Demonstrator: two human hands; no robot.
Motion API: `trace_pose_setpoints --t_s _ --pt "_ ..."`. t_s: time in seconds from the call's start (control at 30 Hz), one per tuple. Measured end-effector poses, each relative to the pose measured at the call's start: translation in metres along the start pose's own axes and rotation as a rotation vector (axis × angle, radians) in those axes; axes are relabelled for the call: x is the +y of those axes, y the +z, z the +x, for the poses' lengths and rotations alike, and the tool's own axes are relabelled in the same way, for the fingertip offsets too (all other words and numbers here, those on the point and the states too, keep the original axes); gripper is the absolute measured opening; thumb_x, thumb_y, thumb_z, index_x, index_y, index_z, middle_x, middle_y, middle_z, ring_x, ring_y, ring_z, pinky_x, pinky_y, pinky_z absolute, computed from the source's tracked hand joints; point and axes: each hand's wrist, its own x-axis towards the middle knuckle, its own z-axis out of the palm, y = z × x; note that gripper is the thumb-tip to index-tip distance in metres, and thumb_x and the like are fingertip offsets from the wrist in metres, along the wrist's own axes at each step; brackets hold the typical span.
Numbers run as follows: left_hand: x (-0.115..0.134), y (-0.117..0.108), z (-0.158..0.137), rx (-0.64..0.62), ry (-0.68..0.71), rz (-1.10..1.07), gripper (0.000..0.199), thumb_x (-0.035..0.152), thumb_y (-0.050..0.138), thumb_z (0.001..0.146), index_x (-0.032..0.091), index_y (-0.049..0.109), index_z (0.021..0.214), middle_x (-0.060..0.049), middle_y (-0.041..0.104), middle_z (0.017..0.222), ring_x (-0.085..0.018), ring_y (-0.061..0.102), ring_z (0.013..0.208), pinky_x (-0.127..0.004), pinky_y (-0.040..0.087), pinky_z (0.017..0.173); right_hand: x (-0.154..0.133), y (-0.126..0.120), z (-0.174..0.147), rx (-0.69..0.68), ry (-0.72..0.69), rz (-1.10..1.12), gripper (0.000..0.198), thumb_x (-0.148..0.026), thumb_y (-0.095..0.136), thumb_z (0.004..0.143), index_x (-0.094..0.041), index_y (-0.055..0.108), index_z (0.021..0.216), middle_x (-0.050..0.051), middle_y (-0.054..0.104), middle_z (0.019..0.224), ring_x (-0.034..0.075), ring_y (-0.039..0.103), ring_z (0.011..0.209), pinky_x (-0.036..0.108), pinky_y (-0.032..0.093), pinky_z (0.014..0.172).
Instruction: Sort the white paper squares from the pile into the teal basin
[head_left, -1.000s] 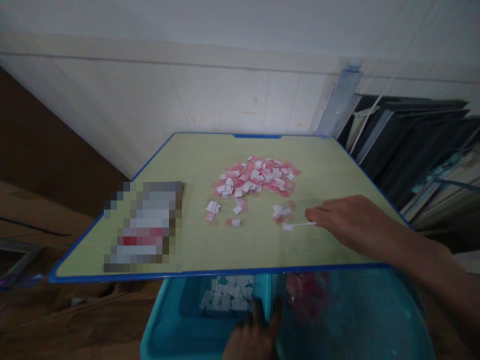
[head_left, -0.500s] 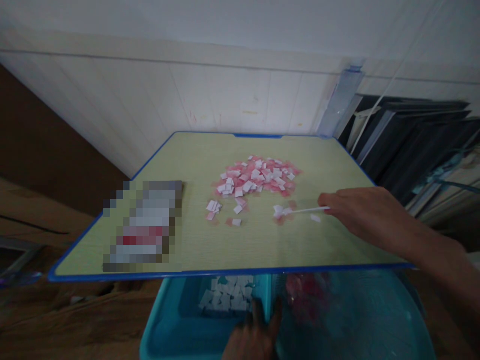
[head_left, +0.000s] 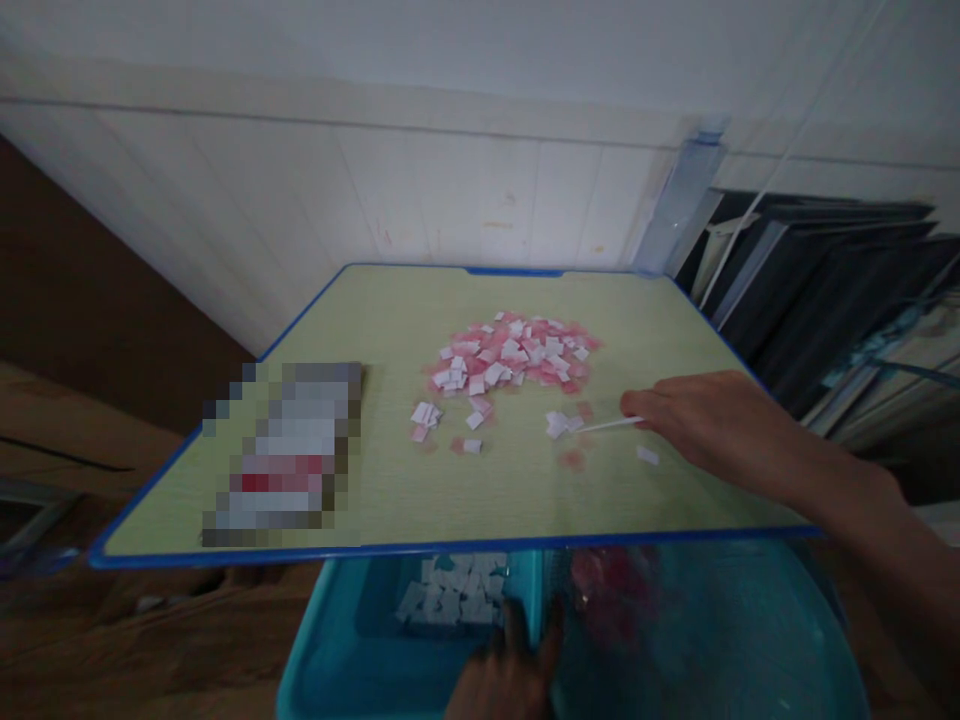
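Observation:
My right hand (head_left: 701,430) is closed round a thin white stick (head_left: 607,425). The stick's tip meets a small cluster of white paper-like squares (head_left: 556,424) on the pale green board (head_left: 420,500). Beyond it spreads a larger pile of white squares and pink translucent petal-like pieces (head_left: 517,350). Low in the view, beneath the board's front edge, my left hand (head_left: 506,680) has its fingers apart, close to the wall between a turquoise tray (head_left: 300,650) and a turquoise basin (head_left: 787,640). I make out nothing in it, though the area is dim.
White squares (head_left: 450,600) lie in the tray, and dark pink pieces (head_left: 611,585) in the basin. A blurred-out packet (head_left: 300,450) rests on the board's left side. At the back right stand a clear bottle (head_left: 682,205) and stacked dark panels (head_left: 825,260).
My right hand and the stick have shifted slightly left. A pink piece now lies apart, nearer the board's front, and a loose white square has moved right. My left hand stays in place.

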Motion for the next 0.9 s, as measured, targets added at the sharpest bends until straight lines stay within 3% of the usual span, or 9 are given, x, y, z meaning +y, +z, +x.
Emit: trace_pose_setpoints --t_s 0.17,0.4,0.5,0.63,0.9 --pt "0.000 -0.002 0.000 -0.014 -0.005 0.007 0.062 0.011 0.041 0.087 0.031 0.029 0.144 -0.029 0.057 0.125 -0.025 0.070 0.071 -0.034 0.057 0.060 0.007 0.000 -0.005 -0.058 -0.070 0.064 0.021 -0.017 0.041 0.092 -0.025 0.060 0.094 0.000 0.068 0.077 0.017 0.062 0.069 0.029 0.032 0.058" --pt "-0.001 -0.002 -0.001 -0.024 0.009 -0.022 0.062 0.011 0.043 0.086 0.030 0.031 0.143 -0.030 0.057 0.124 -0.024 0.070 0.069 -0.034 0.057 0.061 0.013 -0.007 0.006 0.013 0.085 -0.065 0.023 -0.019 0.039 0.094 -0.021 0.060 0.086 0.003 0.065 0.070 0.018 0.060 0.064 0.029 0.028 0.053" --pt "-0.001 0.000 -0.001 -0.011 -0.001 -0.004 0.063 0.010 0.043 0.086 0.031 0.030 0.143 -0.029 0.057 0.125 -0.025 0.070 0.070 -0.034 0.057 0.061 0.014 0.000 0.018 -0.013 0.110 -0.038 0.030 -0.014 0.035 0.093 -0.022 0.064 0.089 0.003 0.066 0.070 0.017 0.059 0.063 0.029 0.031 0.054" --pt "-0.003 0.001 -0.001 -0.018 0.015 -0.003 0.064 0.009 0.044 0.085 0.030 0.029 0.144 -0.031 0.056 0.125 -0.025 0.070 0.070 -0.033 0.057 0.060 0.015 0.011 0.022 0.015 0.070 0.046 0.035 -0.013 0.033 0.093 -0.022 0.066 0.093 0.005 0.070 0.084 0.019 0.063 0.077 0.028 0.038 0.060" --pt "-0.002 -0.005 0.000 -0.052 0.012 -0.053 0.065 0.009 0.043 0.084 0.029 0.030 0.144 -0.029 0.056 0.126 -0.024 0.070 0.074 -0.034 0.057 0.062 0.020 0.005 -0.002 -0.027 0.019 0.039 0.027 -0.018 0.037 0.094 -0.023 0.063 0.099 0.003 0.069 0.081 0.020 0.063 0.075 0.031 0.037 0.061"
